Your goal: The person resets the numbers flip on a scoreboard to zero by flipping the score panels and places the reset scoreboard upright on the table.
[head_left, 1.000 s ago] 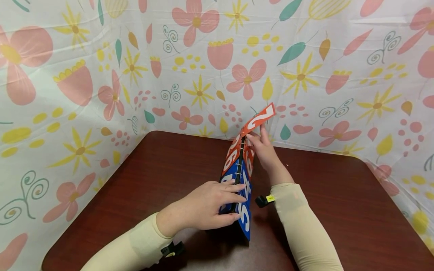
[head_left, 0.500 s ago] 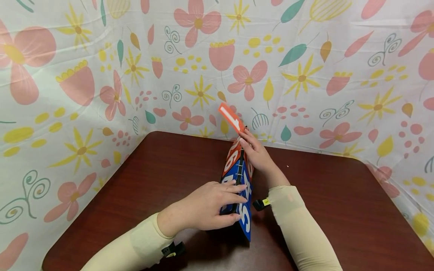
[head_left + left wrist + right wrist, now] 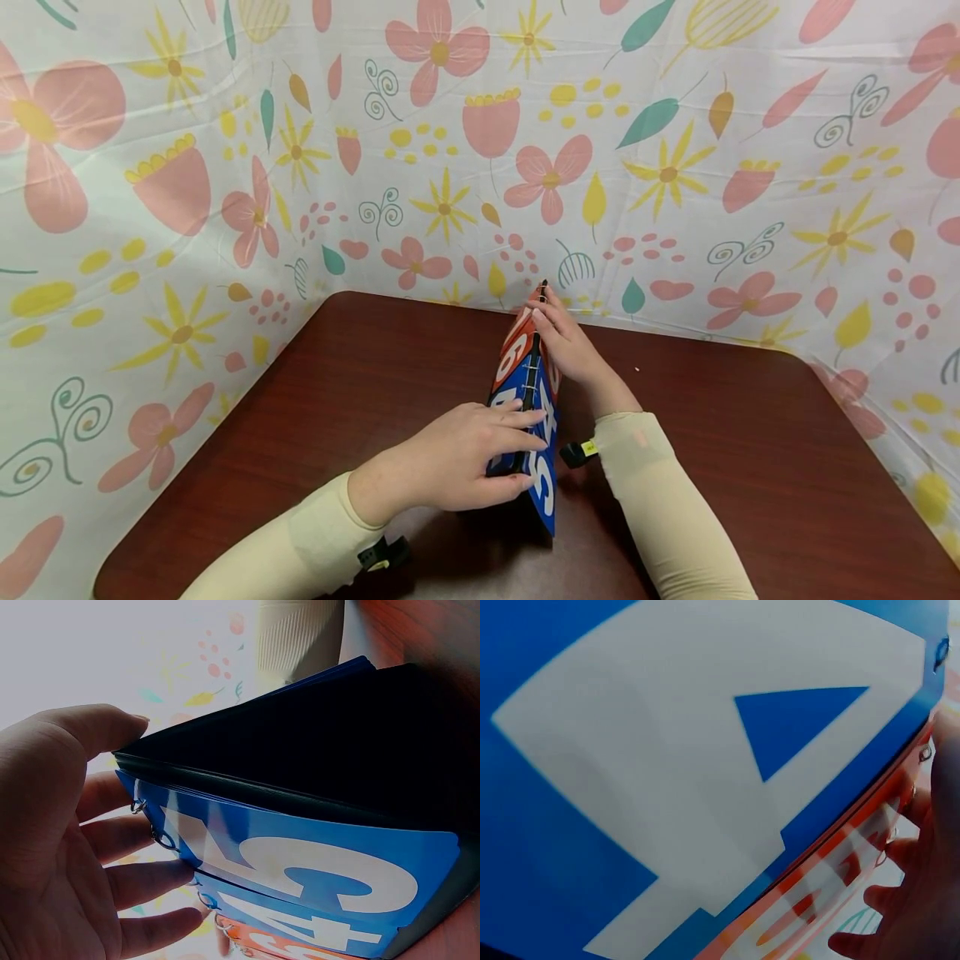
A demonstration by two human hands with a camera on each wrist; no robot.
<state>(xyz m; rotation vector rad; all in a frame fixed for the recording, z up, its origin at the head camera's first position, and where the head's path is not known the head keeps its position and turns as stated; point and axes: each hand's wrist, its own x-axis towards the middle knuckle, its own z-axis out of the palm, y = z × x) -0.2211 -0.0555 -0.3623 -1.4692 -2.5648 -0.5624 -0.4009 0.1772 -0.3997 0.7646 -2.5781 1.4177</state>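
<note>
- Finding a flip scoreboard (image 3: 546,392) standing tent-like on the table (image 3: 750,467), pointing lengthwise away from the wearer, keeping the ridge uppermost.
- Observing blue cards (image 3: 315,859) hanging along the near part, displaying a white 5 at the near end of the right-hand face and a white 4 next along.
- Observing red cards (image 3: 840,877) hanging along the far part, bearing white digits only partly legible.
- Seeing wire rings (image 3: 165,844) linking cards to the ridge.
- Noting black panels (image 3: 300,742) forming an open wedge beneath the cards at the near end.
- Recording the left hand (image 3: 457,454) reaching across from the left, fingers spreading apart and lying nearly straight over the ridge, thumb touching the near end.
- Recording the right hand (image 3: 573,342) coming in from the right, fingers lying apart and loosely extended, tips touching the ridge beside the red cards.
- Noting cream sleeves (image 3: 675,500) covering both forearms, with black devices (image 3: 384,553) sitting at the wrists.
- Seeing a tiny white speck (image 3: 637,368) lying on the red-brown tabletop, near the right wrist.
- Noting a floral curtain (image 3: 450,133) hanging behind and to the left.
</note>
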